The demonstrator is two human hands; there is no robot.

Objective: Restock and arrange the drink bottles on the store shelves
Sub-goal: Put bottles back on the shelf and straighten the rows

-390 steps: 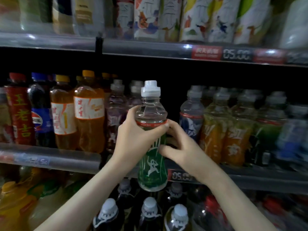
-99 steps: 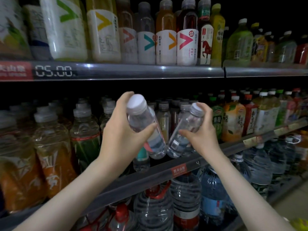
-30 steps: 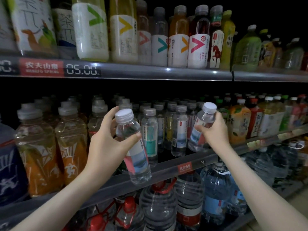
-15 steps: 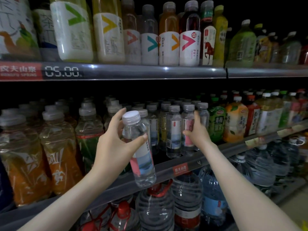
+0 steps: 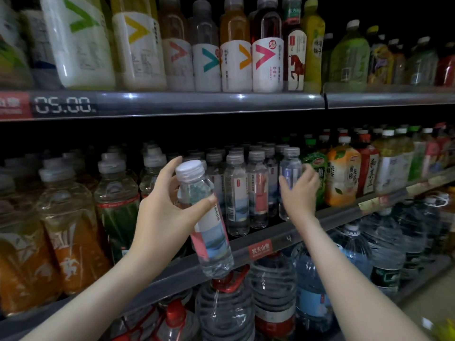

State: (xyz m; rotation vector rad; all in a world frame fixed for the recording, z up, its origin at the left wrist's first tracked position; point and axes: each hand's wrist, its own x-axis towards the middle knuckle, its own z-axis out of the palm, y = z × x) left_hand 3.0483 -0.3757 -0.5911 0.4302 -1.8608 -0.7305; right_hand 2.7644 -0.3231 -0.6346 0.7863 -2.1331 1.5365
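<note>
My left hand (image 5: 165, 212) grips a clear water bottle (image 5: 209, 232) with a white cap and a pink-and-blue label, held tilted in front of the middle shelf's edge (image 5: 290, 238). My right hand (image 5: 301, 195) is wrapped around a second clear bottle (image 5: 290, 173) that stands upright at the right end of the front row of small water bottles (image 5: 246, 190) on that shelf. Whether the fingers still squeeze that bottle is hard to tell because of blur.
Sport-drink bottles (image 5: 66, 232) fill the shelf's left, green and orange tea bottles (image 5: 342, 173) its right. Large water jugs (image 5: 273, 291) stand on the bottom shelf. The upper shelf (image 5: 187, 102) carries tall labelled bottles (image 5: 267, 62) and a price strip.
My right hand has set its bottle upright into the row at the right end. My left hand keeps its bottle in front of the shelf, a little lower and more tilted.
</note>
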